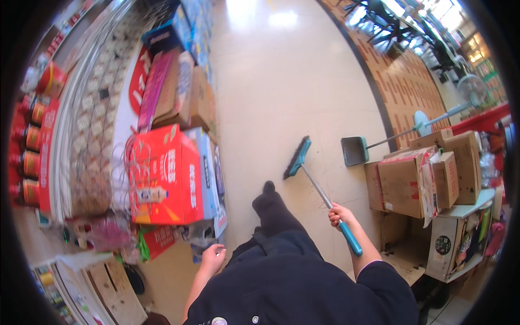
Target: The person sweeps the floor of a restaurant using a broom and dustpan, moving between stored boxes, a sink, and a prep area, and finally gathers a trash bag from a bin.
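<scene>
My right hand point(340, 216) is closed around the metal pole of a broom point(300, 156), just above its teal handle grip. The broom's teal head, with dark bristles, lies on the tiled floor ahead and to the right of my foot. Dark specks of debris are scattered on the floor by the broom head and pole. A teal long-handled dustpan point(355, 151) stands to the right, beside the cardboard boxes. My left hand point(214, 256) hangs at my left side, fingers loosely curled; whether it holds anything cannot be told.
Stacked cardboard boxes point(400, 183) stand on the right, above a low white cabinet point(443, 243). At the left, a red carton point(166, 174) and other boxes line the aisle beside shelves. A fan point(471, 87) and dark chairs point(386, 24) are at the upper right.
</scene>
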Available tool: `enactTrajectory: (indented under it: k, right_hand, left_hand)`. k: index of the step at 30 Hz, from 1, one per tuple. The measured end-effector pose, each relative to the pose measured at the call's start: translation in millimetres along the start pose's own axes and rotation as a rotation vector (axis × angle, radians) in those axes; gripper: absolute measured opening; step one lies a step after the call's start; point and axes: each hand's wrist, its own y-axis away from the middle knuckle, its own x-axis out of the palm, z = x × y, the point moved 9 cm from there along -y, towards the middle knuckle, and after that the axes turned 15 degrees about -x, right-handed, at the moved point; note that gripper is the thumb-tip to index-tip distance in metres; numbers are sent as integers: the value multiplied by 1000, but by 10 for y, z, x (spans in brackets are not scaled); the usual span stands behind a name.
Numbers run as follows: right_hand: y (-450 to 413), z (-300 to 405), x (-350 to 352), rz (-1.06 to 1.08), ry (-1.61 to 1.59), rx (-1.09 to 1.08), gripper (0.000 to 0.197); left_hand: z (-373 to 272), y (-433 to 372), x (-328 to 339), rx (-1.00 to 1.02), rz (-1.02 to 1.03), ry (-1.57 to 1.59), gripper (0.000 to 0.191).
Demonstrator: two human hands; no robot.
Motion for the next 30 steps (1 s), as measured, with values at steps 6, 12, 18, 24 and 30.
enactTrajectory:
  k: [6,12,18,24,30]
  right_hand:
    - [-349,426,453,58,-30,13,36]
    - [-615,1036,1108,0,-36,96,9]
    - [-502,1150,802,-5,-61,-41,4]
    - [-275,1165,551,-209,-111,-102,34]
    - [23,1120,530,-494,-286,-259,32]
  left_hand:
    - [-1485,-312,-355,160,21,77,16]
    - [-2563,-709,-620,221,65,378,25]
    - [-3429,-1193,-333,374,311,250,26]
    - [-4579,-1769,202,441,399,124,27]
    - [-5765,-1998,987,462,626,8,28]
